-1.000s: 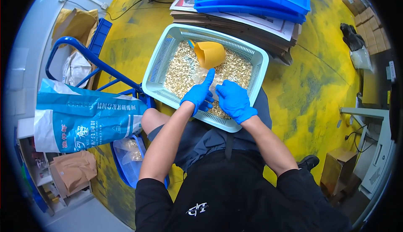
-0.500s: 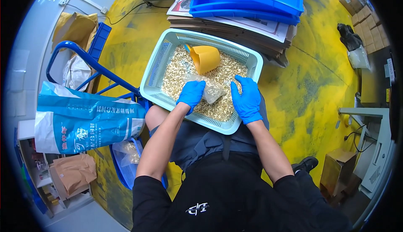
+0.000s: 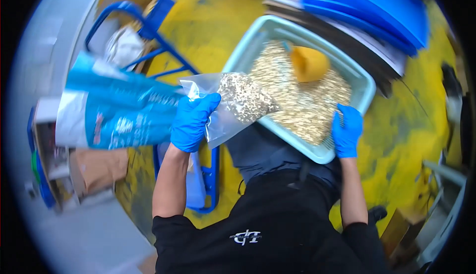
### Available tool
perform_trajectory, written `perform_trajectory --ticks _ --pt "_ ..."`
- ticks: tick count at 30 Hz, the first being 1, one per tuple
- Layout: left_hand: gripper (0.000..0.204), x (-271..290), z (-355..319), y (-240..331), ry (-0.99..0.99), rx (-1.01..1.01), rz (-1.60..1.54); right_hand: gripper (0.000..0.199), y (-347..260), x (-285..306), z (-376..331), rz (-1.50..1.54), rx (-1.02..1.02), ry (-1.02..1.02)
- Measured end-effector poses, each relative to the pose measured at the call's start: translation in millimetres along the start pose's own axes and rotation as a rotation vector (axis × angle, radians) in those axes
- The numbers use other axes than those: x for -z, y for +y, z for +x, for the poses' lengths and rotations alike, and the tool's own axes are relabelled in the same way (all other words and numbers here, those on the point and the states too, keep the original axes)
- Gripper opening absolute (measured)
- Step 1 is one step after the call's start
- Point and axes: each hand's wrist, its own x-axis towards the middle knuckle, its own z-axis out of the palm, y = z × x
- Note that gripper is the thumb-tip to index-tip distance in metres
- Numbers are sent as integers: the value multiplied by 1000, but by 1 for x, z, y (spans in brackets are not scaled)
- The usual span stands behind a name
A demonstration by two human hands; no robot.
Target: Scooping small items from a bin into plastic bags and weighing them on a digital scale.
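Note:
My left hand [image 3: 192, 121], in a blue glove, is closed on the edge of a clear plastic bag [image 3: 243, 98]. Pale and brown pellets fill the far end of the bag, which lies tilted over the near-left rim of a light green basket [image 3: 297, 147]. Loose pellets [image 3: 277, 75] cover the basket's floor, blurred by motion. On them rests a yellow scoop [image 3: 310, 64]. My right hand [image 3: 348, 131], gloved too, is closed around the basket's near-right rim. The basket sits at my lap.
At left lies a large blue and white sack [image 3: 124, 108] beside a blue metal trolley frame [image 3: 158, 38]. A blue bin [image 3: 196, 189] stands below it. Blue trays [image 3: 367, 11] are stacked on flattened cardboard beyond the basket. Brown paper [image 3: 99, 167] lies at lower left.
My left hand has lifted the pellet bag out of the basket and carried it left. My right hand has gone from open over the pellets to the rim. The view has swung left.

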Motion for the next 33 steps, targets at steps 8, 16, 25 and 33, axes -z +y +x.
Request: perform_trajectory --ticks 8,16,25,33 --pt "24 167 -117 -55 452 206 268 20 0 -7 0 -81 26 -136" --pt "30 267 -205 -236 607 614 305 21 7 -13 -2 -29 8 -170" --pt "35 227 -183 -385 314 908 364 22 21 -16 -7 -16 -125 -152" --pt "38 222 -125 -410 299 675 690 21 17 -19 -4 -94 -76 -200"
